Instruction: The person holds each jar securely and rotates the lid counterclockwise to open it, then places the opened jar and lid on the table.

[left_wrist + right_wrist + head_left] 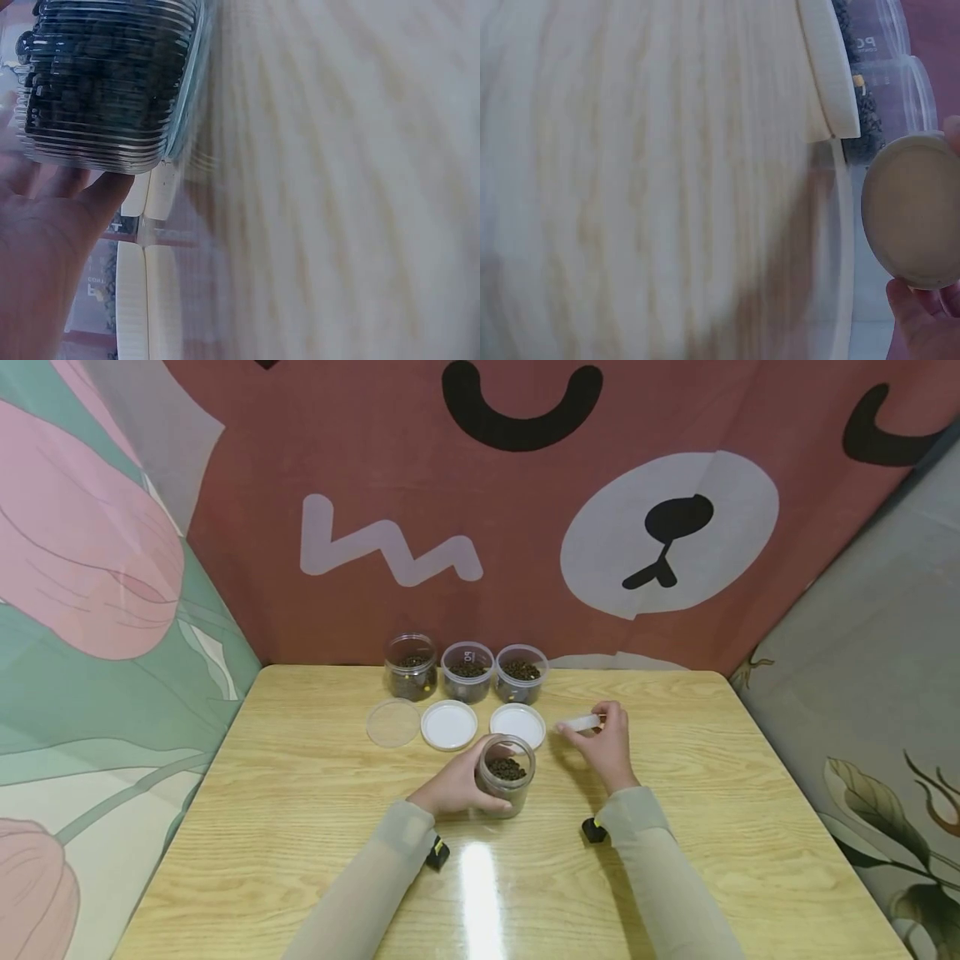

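My left hand (450,783) grips a clear ribbed jar (516,792) from its left side, thumb across the front and fingers behind. The jar is open at the top and partly filled with small dark granules (506,768). In the left wrist view, the ribbed wall (105,90) shows close up, with the left hand (41,247) under it. Off to the right, my right hand (609,750) pinches a round lid (579,723) by its edges, held above the table. The lid's round face (915,214) shows in the right wrist view, between thumb and fingers.
Along the table's back edge stand three open tubs of dark granules: a taller jar (411,678), a middle tub (467,683) and a right tub (521,682). Before them lie a clear lid (393,723), a white lid (449,725) and another white lid (519,723).
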Demonstrator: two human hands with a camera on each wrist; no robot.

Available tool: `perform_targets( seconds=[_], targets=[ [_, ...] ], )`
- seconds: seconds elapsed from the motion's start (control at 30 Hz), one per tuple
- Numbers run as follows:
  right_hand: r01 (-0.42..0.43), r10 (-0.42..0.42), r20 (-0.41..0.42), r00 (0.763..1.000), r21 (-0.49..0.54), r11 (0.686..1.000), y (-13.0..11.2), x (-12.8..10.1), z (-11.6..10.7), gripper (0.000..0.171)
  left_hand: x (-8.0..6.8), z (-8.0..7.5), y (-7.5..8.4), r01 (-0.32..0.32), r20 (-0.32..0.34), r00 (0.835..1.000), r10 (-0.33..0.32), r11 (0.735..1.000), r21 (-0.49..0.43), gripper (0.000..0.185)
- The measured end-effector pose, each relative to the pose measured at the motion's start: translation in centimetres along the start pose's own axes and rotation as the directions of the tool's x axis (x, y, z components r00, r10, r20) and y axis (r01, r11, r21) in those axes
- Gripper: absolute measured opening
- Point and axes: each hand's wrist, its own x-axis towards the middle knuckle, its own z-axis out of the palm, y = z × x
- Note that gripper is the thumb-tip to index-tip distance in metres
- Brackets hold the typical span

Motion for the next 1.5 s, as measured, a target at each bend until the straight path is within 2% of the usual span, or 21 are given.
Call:
perform_targets(
  seconds=[0.47, 0.67, 0.83, 0.97, 1.5],
  targets=[
    [0.001, -0.001, 0.004, 1.0, -0.098, 0.995, 1.1, 0.1, 0.2, 0.062, 0.1, 0.0, 0.2, 0.023, 0.002, 1.0, -0.023, 1.0, -0.007, 0.098],
    [-0.034, 0.04, 0.055, 0.998, -0.106, 0.994, 0.9, 0.2, 0.2, 0.065, 0.0, -0.1, 0.4, 0.026, -0.005, 1.0, -0.026, 1.0, -0.015, 0.099],
    [-0.07, 0.09, 0.125, 0.988, -0.161, 0.985, 1.2, 0.4, 0.1, 0.083, 0.0, -0.1, 0.4, 0.019, -0.006, 1.0, -0.019, 1.0, -0.017, 0.099],
    [-0.066, 0.107, 0.176, 0.979, -0.224, 0.972, 1.4, 0.6, 0.0, 0.091, 0.0, 0.0, 0.3, 0.026, -0.001, 1.0, -0.026, 1.0, -0.017, 0.099],
    [-0.067, 0.137, 0.214, 0.967, -0.305, 0.95, 1.3, 0.6, 0.4, 0.09, 0.0, 0.1, 0.0, 0.012, 0.005, 1.0, -0.011, 1.0, -0.022, 0.098]
  ],
)
